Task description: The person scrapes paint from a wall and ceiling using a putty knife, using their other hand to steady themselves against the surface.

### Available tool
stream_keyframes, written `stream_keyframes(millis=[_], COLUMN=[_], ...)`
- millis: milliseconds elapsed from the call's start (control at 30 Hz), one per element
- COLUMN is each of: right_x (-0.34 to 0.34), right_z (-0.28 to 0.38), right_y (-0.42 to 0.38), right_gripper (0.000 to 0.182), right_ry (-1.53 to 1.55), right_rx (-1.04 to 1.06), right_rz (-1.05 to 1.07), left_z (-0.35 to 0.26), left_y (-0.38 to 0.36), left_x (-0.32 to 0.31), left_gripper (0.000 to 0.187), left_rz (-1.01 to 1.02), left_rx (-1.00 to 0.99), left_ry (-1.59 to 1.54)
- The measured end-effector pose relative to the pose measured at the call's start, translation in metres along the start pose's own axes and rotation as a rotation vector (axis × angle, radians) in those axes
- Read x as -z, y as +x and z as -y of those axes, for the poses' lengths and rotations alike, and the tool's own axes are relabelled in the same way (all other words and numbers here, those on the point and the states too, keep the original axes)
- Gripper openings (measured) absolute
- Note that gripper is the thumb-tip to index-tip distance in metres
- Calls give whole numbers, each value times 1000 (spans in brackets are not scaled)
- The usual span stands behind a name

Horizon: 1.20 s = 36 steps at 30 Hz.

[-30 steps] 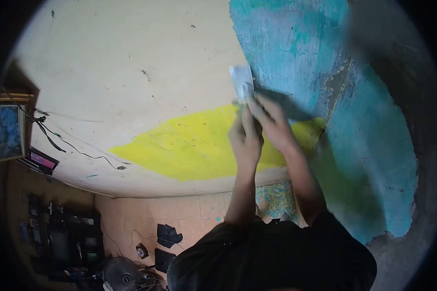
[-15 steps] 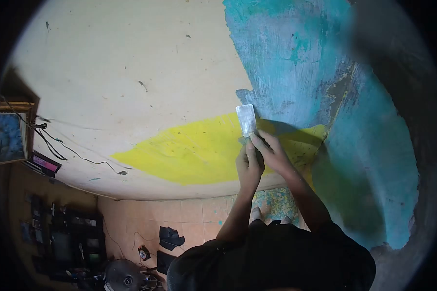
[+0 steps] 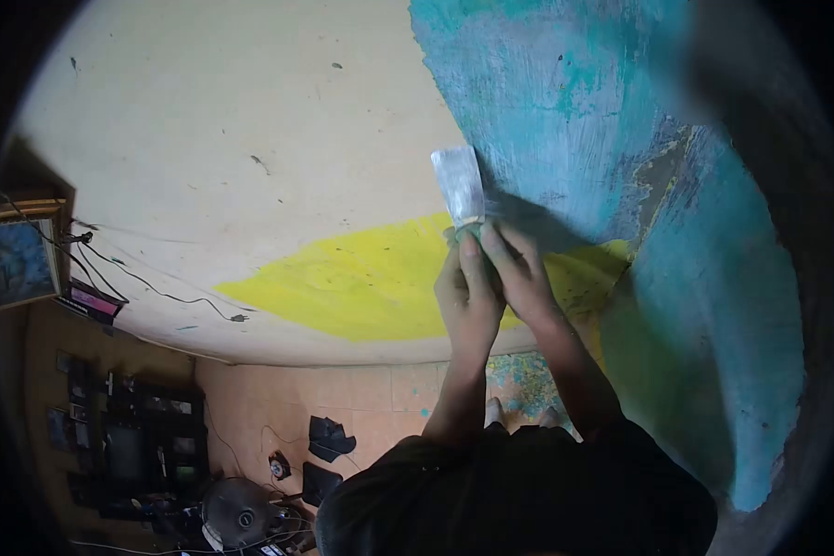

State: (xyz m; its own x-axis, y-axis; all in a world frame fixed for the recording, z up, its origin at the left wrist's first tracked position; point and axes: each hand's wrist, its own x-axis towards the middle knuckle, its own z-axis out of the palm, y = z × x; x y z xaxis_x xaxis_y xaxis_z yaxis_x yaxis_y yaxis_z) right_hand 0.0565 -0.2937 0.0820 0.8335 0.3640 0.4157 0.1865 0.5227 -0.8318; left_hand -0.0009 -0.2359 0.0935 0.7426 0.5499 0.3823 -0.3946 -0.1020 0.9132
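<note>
Both of my hands are closed around the handle of a scraper (image 3: 460, 183) with a flat, pale metal blade. My left hand (image 3: 471, 292) grips from the left with its thumb laid along the handle, and my right hand (image 3: 521, 269) wraps it from the right. The blade points up at the wall, by the border between the cream paint (image 3: 250, 120) and the scraped blue patch (image 3: 547, 130). Behind my hands is a band of yellow paint (image 3: 343, 278). Most of the handle is hidden by my fingers.
Paint flakes (image 3: 525, 382) lie on the tiled floor (image 3: 361, 387) by my feet. A cord with a plug (image 3: 239, 318) hangs on the wall near a framed picture (image 3: 18, 259). At lower left stand a fan (image 3: 241, 514) and a dark cabinet (image 3: 148, 445).
The scraper and both hands have moved up the wall, and the blade now sits over the cream side of the border. The view has shifted slightly. My grip is still closed.
</note>
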Motion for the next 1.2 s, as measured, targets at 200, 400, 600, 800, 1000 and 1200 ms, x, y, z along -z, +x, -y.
stream_keyframes(millis=[200,400,600,800,1000,1200], right_x=[7,4,0,0,-3,-4], right_z=[-4,1,-11,11,-3,4], right_y=[-25,-22,-28,-15,-15,-30], right_gripper=[26,28,26,30,29,26], right_ry=[-82,-12,-34,35,-5,-14], right_rx=[5,-101,-60,-204,-94,-223], right_rz=[-34,-43,-144,-78,-122,-145], left_z=[5,-9,8,-22,-4,-10], left_y=[-19,-16,-16,-12,-8,-18], left_x=[7,13,6,13,8,12], left_gripper=[36,36,35,36,37,40], left_rz=[64,119,55,114,65,106], left_rx=[125,189,19,245,160,230], left_ry=[8,9,78,-41,-58,-143])
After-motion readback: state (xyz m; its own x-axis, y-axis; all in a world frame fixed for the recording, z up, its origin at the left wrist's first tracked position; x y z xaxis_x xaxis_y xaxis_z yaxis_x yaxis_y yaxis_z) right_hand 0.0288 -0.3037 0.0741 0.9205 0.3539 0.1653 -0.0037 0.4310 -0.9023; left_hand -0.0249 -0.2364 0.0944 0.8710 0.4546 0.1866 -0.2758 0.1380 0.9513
